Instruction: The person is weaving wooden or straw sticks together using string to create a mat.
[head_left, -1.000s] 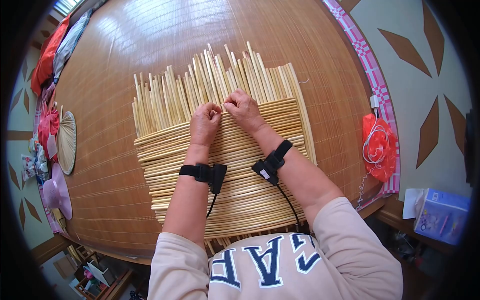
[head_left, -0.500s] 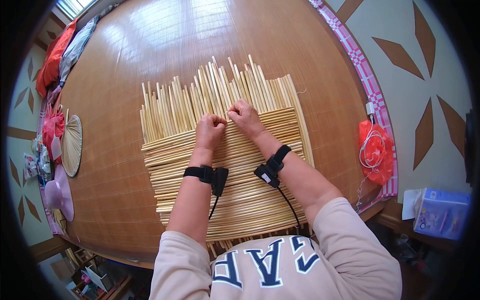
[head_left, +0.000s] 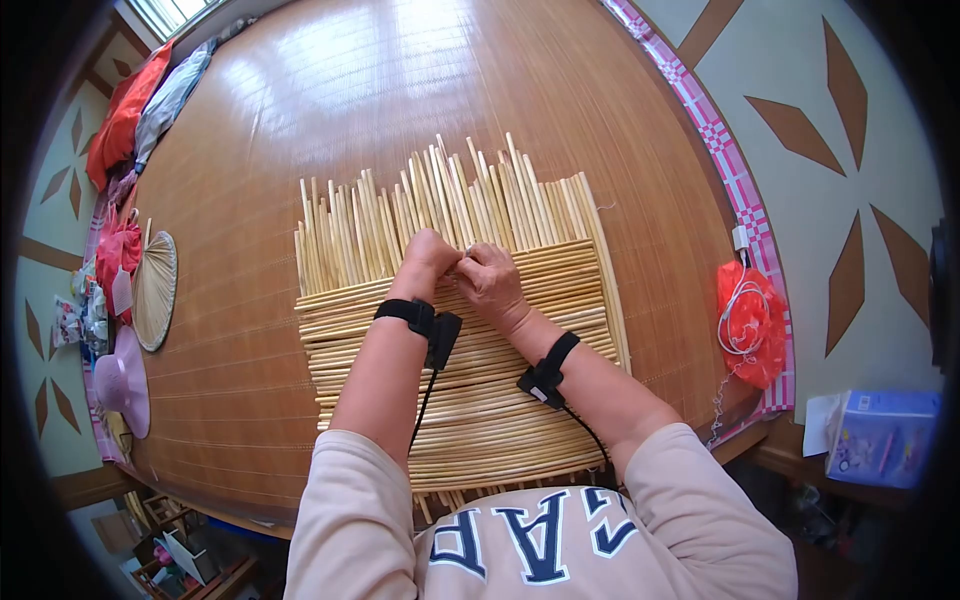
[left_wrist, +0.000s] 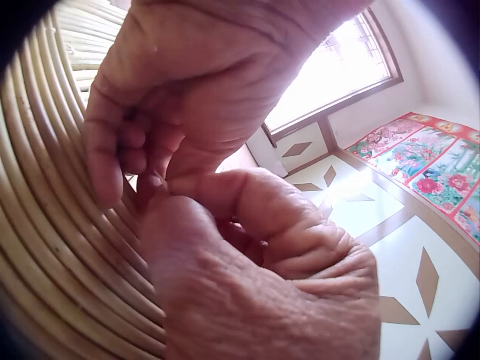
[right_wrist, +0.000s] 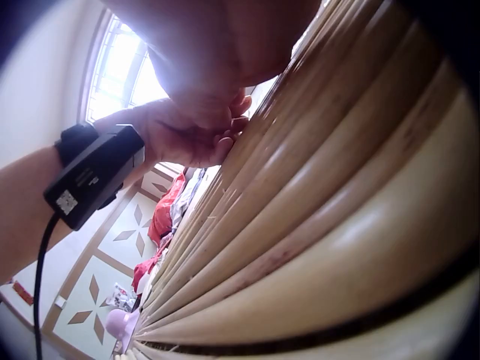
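My left hand [head_left: 432, 256] and right hand [head_left: 490, 280] meet at the far edge of a layer of light wooden sticks [head_left: 550, 285] laid crosswise. Beyond them, more sticks [head_left: 345, 225] run lengthwise, with uneven ends. In the left wrist view, the left hand [left_wrist: 199, 82] comes from above with bent fingers, and the right hand [left_wrist: 262, 277] pinches thumb to forefinger against it. Both pinch a tiny pale strand, mostly hidden between the fingertips; I cannot tell its exact kind. The right wrist view shows the left hand [right_wrist: 191, 135] just over the sticks.
The sticks lie on a broad brown woven mat [head_left: 230, 300]. Along its left edge are a hand fan [head_left: 155, 290], a lilac hat [head_left: 122, 380] and red cloth [head_left: 130, 110]. At right, a white cable [head_left: 742, 315] lies on a red plastic bag [head_left: 765, 360]. Both wrists wear strapped cameras.
My left hand has turned over and tipped in toward the right hand; the fingertips now meet. The head view has tilted, so the sticks appear lower.
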